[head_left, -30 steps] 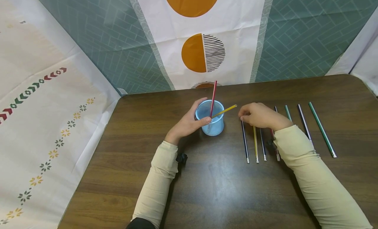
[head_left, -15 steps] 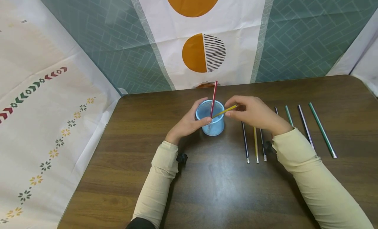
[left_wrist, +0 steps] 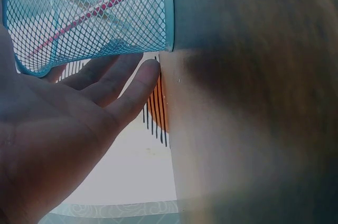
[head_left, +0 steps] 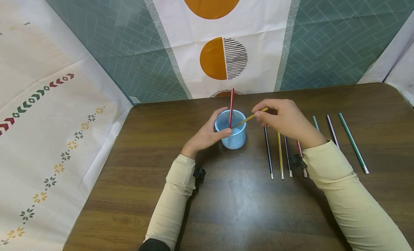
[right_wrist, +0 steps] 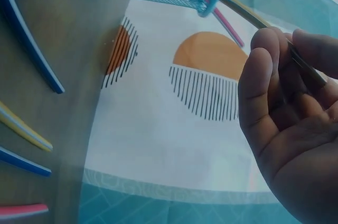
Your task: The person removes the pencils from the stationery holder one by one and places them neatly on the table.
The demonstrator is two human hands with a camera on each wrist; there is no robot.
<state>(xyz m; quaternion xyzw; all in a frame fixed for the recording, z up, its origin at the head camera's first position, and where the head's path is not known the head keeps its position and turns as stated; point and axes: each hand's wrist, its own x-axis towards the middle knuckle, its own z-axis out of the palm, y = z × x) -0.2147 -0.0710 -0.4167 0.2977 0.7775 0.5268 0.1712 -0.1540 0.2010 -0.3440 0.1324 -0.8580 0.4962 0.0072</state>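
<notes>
A light blue mesh pencil cup (head_left: 238, 140) stands on the table, and my left hand (head_left: 207, 135) holds it from the left with the thumb at the rim. Inside the cup leans a red pencil (head_left: 231, 104), its upper end sticking up above the rim. My right hand (head_left: 286, 118) pinches the upper end of a yellow pencil (head_left: 247, 119) between thumb and fingers. That pencil slants to the right, its lower end still in the cup; in the right wrist view the yellow pencil (right_wrist: 245, 12) runs from the cup's mouth into my fingertips.
Right of the cup, pencils lie in a row: a dark blue pencil (head_left: 268, 154), a yellow one, a blue one and a red one, with a green pencil (head_left: 353, 143) farthest right. My right forearm partly covers the row. A patterned cloth hangs behind the brown table (head_left: 136, 150).
My right hand has come from above the row of pencils to the yellow pencil, grasped it and drawn it slightly up and right. The red pencil's top has tipped a little left.
</notes>
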